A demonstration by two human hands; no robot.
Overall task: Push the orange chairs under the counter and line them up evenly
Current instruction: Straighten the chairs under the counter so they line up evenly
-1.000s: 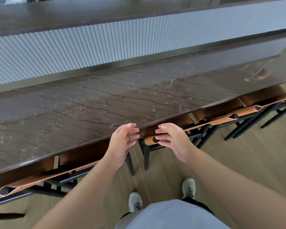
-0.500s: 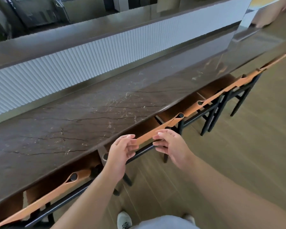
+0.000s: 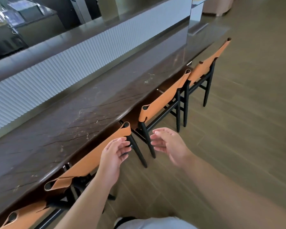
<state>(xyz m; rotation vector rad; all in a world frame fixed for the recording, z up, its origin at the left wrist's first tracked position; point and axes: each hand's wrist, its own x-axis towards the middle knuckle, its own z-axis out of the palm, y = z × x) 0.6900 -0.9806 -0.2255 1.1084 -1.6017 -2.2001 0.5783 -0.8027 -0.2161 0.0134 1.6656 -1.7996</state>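
Note:
Several orange leather-backed chairs with black frames stand in a row along the dark marble counter (image 3: 92, 113). The nearest chair (image 3: 92, 159) is tucked against the counter edge. My left hand (image 3: 114, 154) hovers just off its right end, fingers relaxed, holding nothing. My right hand (image 3: 168, 144) floats open over the floor, in front of the second chair (image 3: 163, 100). A third chair (image 3: 205, 66) stands farther right. Another orange backrest (image 3: 23, 215) shows at the lower left.
A white ribbed panel (image 3: 73, 68) rises behind the counter, with a higher ledge above it. Wood plank floor (image 3: 229, 129) spreads out to the right. My shoe and grey shorts (image 3: 155, 223) sit at the bottom edge.
My view has swung right along the counter. Both hands have come off the nearest chair's backrest and spread apart, the right hand moving toward the second chair.

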